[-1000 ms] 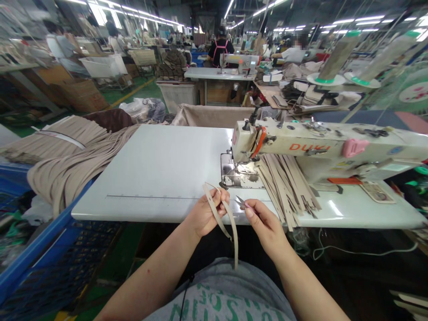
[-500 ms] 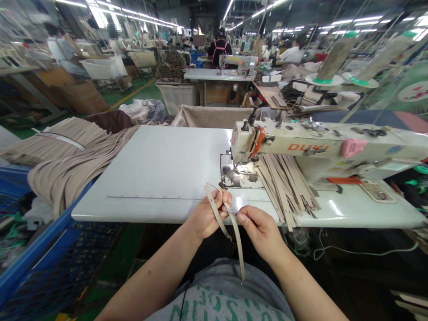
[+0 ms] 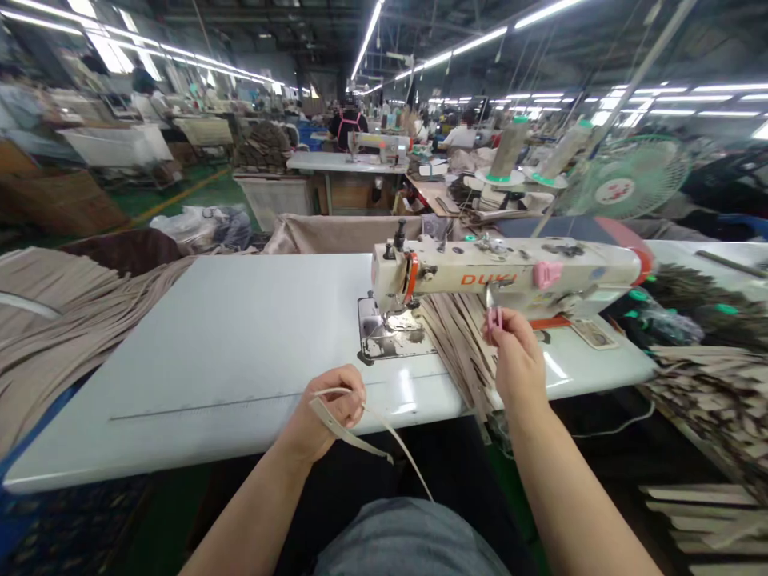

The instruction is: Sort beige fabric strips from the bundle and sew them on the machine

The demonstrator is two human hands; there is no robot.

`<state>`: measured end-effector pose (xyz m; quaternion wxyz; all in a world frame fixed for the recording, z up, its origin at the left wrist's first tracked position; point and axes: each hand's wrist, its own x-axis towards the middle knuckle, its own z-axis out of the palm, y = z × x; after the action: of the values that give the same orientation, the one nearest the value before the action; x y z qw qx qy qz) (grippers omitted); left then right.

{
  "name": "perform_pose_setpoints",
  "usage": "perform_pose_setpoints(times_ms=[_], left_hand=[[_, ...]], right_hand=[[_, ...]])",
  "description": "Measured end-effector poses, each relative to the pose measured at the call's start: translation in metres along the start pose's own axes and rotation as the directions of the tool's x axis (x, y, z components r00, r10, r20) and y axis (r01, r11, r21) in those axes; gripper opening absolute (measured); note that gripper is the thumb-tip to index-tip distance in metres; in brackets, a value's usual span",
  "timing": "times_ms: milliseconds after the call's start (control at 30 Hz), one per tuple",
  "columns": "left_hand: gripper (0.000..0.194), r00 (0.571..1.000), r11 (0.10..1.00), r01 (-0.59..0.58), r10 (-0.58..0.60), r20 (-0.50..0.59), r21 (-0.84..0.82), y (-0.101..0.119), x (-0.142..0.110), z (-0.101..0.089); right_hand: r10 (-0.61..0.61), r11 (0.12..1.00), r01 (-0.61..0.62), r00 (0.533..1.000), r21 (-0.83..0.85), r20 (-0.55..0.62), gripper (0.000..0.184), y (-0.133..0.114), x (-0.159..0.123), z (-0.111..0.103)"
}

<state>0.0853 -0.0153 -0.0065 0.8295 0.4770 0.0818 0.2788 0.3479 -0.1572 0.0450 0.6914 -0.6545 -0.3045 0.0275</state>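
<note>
My left hand (image 3: 333,408) is closed on a narrow beige strap (image 3: 348,436) above the front edge of the white sewing table (image 3: 252,320). One end of the strap, with a small hole, juts out left of the fingers; a thin length hangs towards my lap. My right hand (image 3: 519,352) grips small pink-handled thread snips (image 3: 494,318), blades pointing up, in front of the sewing machine's arm (image 3: 456,268). A pink holder (image 3: 547,274) is fixed to that arm, right of the snips. Beneath the arm lies a bundle of beige straps (image 3: 459,340), partly behind my right hand.
A large pile of beige straps (image 3: 120,312) lies left of the table. More cut strips (image 3: 714,392) are stacked at the right. A fan (image 3: 642,180) and thread cones (image 3: 509,152) stand behind the machine. A person (image 3: 348,124) sits farther back.
My right hand has moved away from the strap, up and right to the machine arm, with the snips now plainly visible. My left hand still holds the strap. The camera view has turned right.
</note>
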Motion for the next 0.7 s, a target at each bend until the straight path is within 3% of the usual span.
perform_pose_setpoints(times_ms=[67, 133, 233, 300, 333, 367, 400, 433, 467, 500, 533, 567, 600, 700], left_hand=[[0.023, 0.999, 0.998, 0.037, -0.036, -0.020, 0.052, 0.003, 0.000, -0.002], [0.030, 0.996, 0.995, 0.067, -0.063, -0.061, 0.070, 0.006, 0.001, -0.001], [0.038, 0.986, 0.993, 0.101, -0.091, -0.140, 0.066, 0.009, 0.005, 0.004], [0.039, 0.973, 0.989, 0.141, -0.128, -0.193, 0.055, 0.010, 0.008, 0.009], [0.038, 0.965, 0.986, 0.160, -0.147, -0.217, 0.043, 0.010, 0.011, 0.012], [0.038, 0.957, 0.984, 0.178, -0.166, -0.240, 0.028, 0.010, 0.014, 0.014], [0.037, 0.949, 0.981, 0.192, -0.183, -0.258, 0.011, 0.009, 0.017, 0.017], [0.037, 0.942, 0.979, 0.205, -0.199, -0.270, -0.005, 0.008, 0.020, 0.019], [0.037, 0.937, 0.974, 0.225, -0.221, -0.272, -0.016, 0.007, 0.023, 0.021], [0.038, 0.933, 0.969, 0.248, -0.244, -0.265, -0.020, 0.006, 0.026, 0.023], [0.038, 0.932, 0.964, 0.267, -0.263, -0.250, -0.018, 0.005, 0.027, 0.024], [0.039, 0.933, 0.961, 0.278, -0.272, -0.235, -0.010, 0.004, 0.029, 0.024], [0.039, 0.936, 0.961, 0.276, -0.268, -0.227, 0.004, 0.004, 0.029, 0.024], [0.039, 0.952, 0.980, 0.181, -0.155, -0.265, 0.078, 0.005, 0.029, 0.020]], right_hand=[[0.000, 1.000, 0.002, 0.999, 0.029, -0.053, 0.026, 0.006, 0.019, -0.008], [0.091, 0.996, -0.089, 0.995, 0.030, -0.049, 0.034, 0.014, 0.025, -0.013], [0.146, 0.973, -0.155, 0.987, -0.172, -0.068, 0.037, 0.024, 0.003, -0.011], [-0.064, 0.906, 0.052, 0.998, -0.420, -0.014, 0.032, 0.023, -0.026, -0.004], [-0.202, 0.845, 0.229, 0.973, -0.483, 0.108, 0.030, 0.019, -0.042, 0.001], [-0.304, 0.781, 0.410, 0.908, -0.471, 0.288, 0.031, 0.012, -0.056, 0.006], [-0.371, 0.716, 0.566, 0.804, -0.408, 0.465, 0.034, 0.004, -0.069, 0.011], [-0.411, 0.650, 0.693, 0.666, -0.312, 0.622, 0.036, -0.005, -0.079, 0.016], [-0.424, 0.600, 0.773, 0.525, -0.206, 0.738, 0.038, -0.014, -0.086, 0.021], [-0.430, 0.576, 0.809, 0.419, -0.115, 0.800, 0.039, -0.022, -0.091, 0.024], [-0.428, 0.575, 0.817, 0.348, -0.046, 0.834, 0.038, -0.029, -0.093, 0.026], [-0.424, 0.601, 0.799, 0.319, -0.001, 0.848, 0.037, -0.034, -0.093, 0.027], [-0.414, 0.650, 0.759, 0.325, 0.026, 0.850, 0.036, -0.038, -0.091, 0.026], [-0.330, 0.830, 0.555, 0.399, 0.061, 0.856, 0.033, -0.047, -0.085, 0.016]])
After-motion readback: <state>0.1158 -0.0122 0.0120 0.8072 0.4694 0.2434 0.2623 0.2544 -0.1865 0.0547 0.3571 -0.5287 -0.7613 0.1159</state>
